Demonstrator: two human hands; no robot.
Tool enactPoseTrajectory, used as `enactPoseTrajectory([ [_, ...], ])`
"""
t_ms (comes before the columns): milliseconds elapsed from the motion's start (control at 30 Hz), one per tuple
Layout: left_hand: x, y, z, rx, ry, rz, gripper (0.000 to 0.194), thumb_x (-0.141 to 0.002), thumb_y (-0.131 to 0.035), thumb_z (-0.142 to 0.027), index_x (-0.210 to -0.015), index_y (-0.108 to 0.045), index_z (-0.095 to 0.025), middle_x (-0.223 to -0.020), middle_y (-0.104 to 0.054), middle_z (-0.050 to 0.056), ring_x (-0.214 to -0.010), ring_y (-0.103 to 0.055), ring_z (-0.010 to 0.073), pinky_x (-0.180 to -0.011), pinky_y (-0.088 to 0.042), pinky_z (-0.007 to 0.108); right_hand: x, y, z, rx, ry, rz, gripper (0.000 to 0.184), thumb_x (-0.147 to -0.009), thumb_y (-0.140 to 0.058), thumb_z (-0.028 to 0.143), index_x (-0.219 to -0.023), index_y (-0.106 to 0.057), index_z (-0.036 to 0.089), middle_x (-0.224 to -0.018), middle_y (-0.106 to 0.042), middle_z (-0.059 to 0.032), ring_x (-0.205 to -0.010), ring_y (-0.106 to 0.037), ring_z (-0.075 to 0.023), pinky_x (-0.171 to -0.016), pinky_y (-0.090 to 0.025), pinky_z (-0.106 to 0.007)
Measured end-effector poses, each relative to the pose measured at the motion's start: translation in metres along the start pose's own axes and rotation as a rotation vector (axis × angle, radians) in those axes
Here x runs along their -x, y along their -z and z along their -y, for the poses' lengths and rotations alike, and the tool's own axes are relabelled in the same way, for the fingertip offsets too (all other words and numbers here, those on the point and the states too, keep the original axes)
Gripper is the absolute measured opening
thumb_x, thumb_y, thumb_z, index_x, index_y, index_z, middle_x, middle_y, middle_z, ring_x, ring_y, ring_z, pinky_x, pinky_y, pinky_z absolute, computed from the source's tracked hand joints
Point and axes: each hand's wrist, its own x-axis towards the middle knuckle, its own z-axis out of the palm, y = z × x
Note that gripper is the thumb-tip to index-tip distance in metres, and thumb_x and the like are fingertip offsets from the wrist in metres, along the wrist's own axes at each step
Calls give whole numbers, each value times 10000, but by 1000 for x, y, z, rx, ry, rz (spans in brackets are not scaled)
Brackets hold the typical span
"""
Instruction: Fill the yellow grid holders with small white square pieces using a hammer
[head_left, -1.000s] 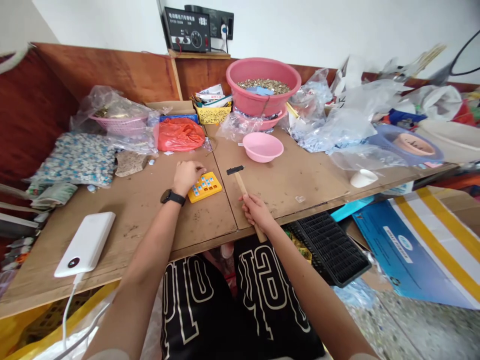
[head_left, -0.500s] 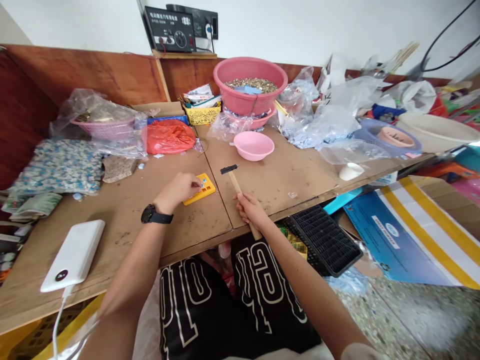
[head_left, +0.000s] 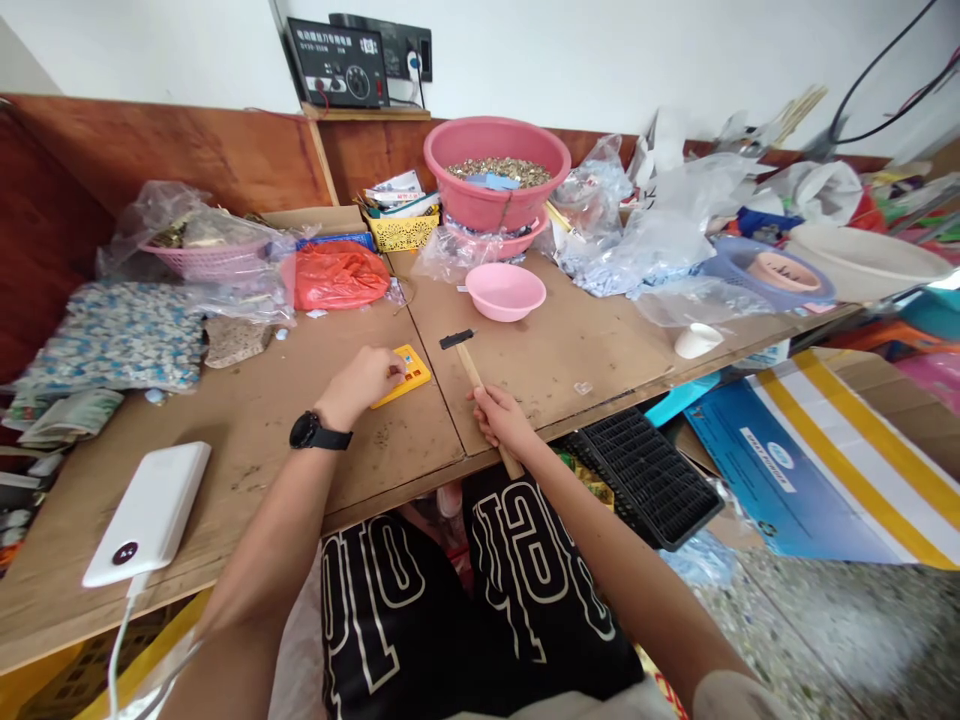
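My right hand [head_left: 501, 415] is wrapped round the wooden handle of a hammer [head_left: 469, 366]. Its narrow black head points away from me, just above the bench top. Over a small flat yellow block [head_left: 412, 374] with square recesses, my left hand [head_left: 367, 382] has its fingertips pinched together. Whatever those fingertips hold is too small or hidden to make out. Small reddish and pale-blue spots show in the recesses. Beyond the hammer head stands a shallow pink bowl [head_left: 506, 292].
A large pink basin [head_left: 498, 205] of small metal pieces stands at the back. To the left lie a red plastic bag [head_left: 341, 275], a stone slab [head_left: 237, 342] and a white power bank [head_left: 150, 515] with its cable. A white cup [head_left: 697, 341] lies near the bench's right edge.
My left hand has shifted slightly right and away from me along the yellow block, its fingers still pinched. The right hand and the hammer have hardly moved.
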Motion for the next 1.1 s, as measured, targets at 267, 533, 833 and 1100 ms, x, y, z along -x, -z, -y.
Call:
enactPoseTrajectory([
  [267,1,3,-1,80,29,-32,141,-824,-817,-371,-916,-886,-290,-1005,-882,102,-951,-824,343,-1011,-634,470,-2,-2,-5,212,40,-22,487,-1074,-578,742,-1058,-606,256,-690,-485,81,-433,-350,-106,-400,-299,-235],
  [533,6,18,17,36,226,-408,344,-1001,-672,-468,-1109,-915,-249,-1029,-892,105,-954,-826,308,-893,-591,374,16,-9,34,984,484,-61,359,-1220,-448,476,-1266,-683,209,-839,-711,-52,-740,-657,-235,-697,-390,-297],
  [833,8,1,85,-10,373,-333,388,-947,-638,-515,-1019,-899,-238,-1030,-895,155,-974,-811,356,-827,-576,374,-4,-20,33,949,272,68,269,-1187,-554,408,-1120,-722,209,-857,-720,-61,-729,-628,-215,-707,-436,-304],
  [1100,14,-1,82,37,362,-400,454,-1052,-540,-508,-996,-873,-206,-996,-862,148,-944,-792,334,-865,-532,399,-28,25,12,-110,-133,97,451,-935,-901,568,-1088,-646,229,-670,-469,116,-452,-275,-60,-399,-219,-184],
])
